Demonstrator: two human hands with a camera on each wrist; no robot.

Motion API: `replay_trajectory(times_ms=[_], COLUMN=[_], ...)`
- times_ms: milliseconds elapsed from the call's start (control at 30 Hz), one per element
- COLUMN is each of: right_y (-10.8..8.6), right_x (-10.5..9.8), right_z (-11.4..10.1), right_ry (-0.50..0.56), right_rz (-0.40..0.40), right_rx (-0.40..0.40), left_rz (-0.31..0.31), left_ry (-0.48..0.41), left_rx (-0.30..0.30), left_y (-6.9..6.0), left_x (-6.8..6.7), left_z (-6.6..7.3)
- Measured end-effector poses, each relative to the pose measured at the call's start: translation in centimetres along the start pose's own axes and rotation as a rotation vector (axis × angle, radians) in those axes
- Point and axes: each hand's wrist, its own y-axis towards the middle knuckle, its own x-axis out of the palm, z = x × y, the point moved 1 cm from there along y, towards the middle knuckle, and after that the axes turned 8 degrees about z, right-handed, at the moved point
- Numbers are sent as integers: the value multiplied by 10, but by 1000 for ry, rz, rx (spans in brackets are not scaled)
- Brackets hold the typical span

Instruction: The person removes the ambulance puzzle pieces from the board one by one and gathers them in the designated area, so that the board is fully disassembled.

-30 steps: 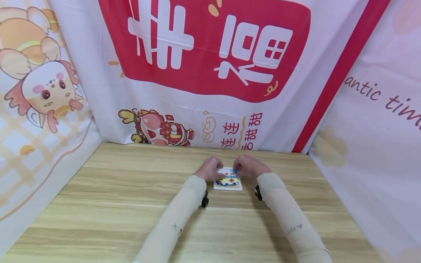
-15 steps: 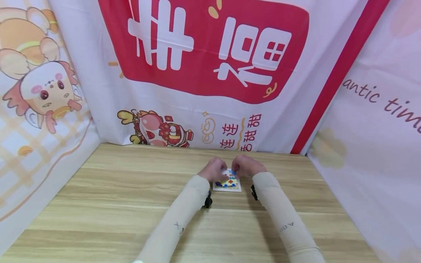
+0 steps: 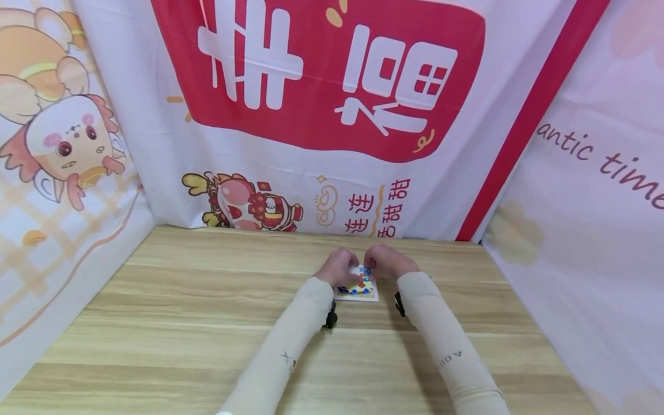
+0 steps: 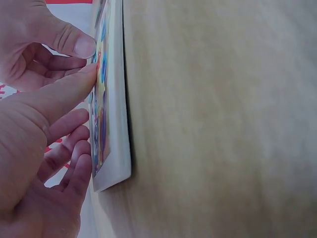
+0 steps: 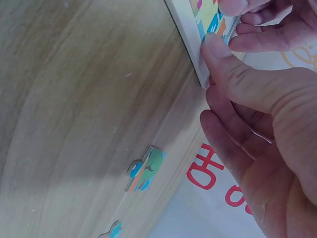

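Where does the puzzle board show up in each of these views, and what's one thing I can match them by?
Head: the puzzle board is below and slightly right of centre, partly covered by the left hand.
Left wrist: the puzzle board is left of centre, running down from the top edge, seen nearly edge-on.
Right wrist: the puzzle board is right of centre, cut off by the top edge.
Shared landmark: the right hand, at the board in every view.

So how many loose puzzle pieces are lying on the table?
2 that show, both in the right wrist view: a green piece and, at the bottom edge, a cut-off piece. Others may be hidden or out of frame.
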Motion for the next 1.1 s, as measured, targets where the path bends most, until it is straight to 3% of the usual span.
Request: replay_trajectory(times_ms=[267,600,767,1100], right_y=[-4,-12,-15,-18], right_x=[4,1,-4,-2], right_z=[1,8,7,13], right_ry=[-25,119,173,147], right_rz=[47,172,182,210], right_rx=[-31,-150,-180,-214], left_rz=[10,12,16,17], left_ry=[-8,-17,-8,1], left_rx=[4,-1,11,15], left_y=[0,2,3,4], left_x=[0,2,1,3], left_z=[1,0,0,-3])
